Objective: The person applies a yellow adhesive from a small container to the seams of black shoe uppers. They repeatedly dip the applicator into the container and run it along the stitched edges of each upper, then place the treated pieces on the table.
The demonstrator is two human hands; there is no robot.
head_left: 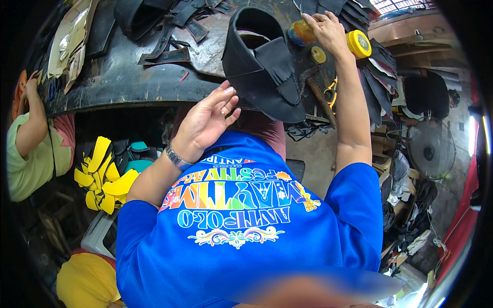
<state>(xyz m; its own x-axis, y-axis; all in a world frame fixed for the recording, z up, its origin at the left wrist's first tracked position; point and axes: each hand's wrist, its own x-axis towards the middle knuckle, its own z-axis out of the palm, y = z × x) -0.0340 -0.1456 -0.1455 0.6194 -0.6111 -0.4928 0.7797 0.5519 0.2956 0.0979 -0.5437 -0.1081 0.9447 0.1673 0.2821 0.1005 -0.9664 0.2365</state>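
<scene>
A black leather shoe upper (272, 77) with a fringed flap and a curled band stands at the table's near edge, in front of me. Beside its left side is my left hand (210, 115), palm up, fingers loosely apart and holding nothing. Past the upper, on the right, my right hand (328, 33) has its fingers curled over a small clear jar (301, 34) with orange and blue colouring. The hand hides part of that jar. A small round yellow cap (318, 55) sits just below it, and a yellow round tub (358, 44) is right of my wrist.
A hammer (321, 100) and yellow-handled scissors (332, 94) lie at the table's right edge, near stacked black pieces (377, 77). Black scraps (172, 54) cover the dark table (118, 90). Yellow cut pieces (105, 174) are below left. Another person's arm (32, 110) is far left.
</scene>
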